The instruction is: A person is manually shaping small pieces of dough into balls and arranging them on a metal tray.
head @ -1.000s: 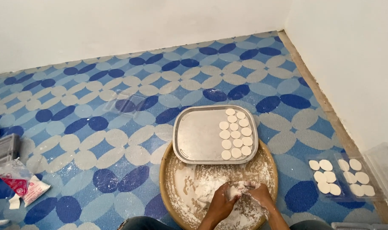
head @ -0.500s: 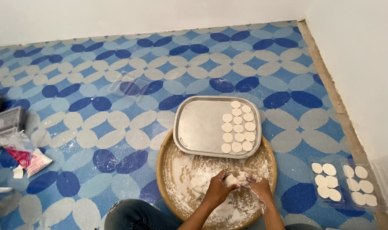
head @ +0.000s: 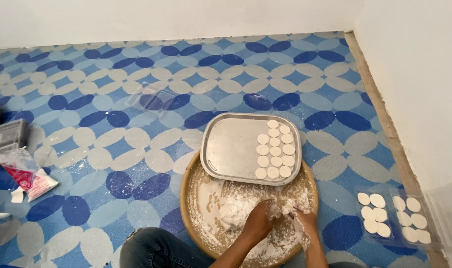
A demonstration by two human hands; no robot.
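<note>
Seen from the head camera, a person seated on a blue-and-white patterned floor (head: pixel 112 124) works a lump of white dough (head: pixel 238 211) in a round wooden tray (head: pixel 186 198) dusted with flour. The left hand (head: pixel 259 221) presses on the dough, fingers curled over it; the right hand (head: pixel 301 218), coated in flour, is closed around a small piece just to the right. A metal tray (head: pixel 231 146) rests on the far rim of the wooden one, with flat dough discs (head: pixel 274 149) in rows along its right side. More discs sit in a clear plastic container (head: pixel 394 218) near the right wall. A plastic bag (head: pixel 25 173) lies at far left.
</note>
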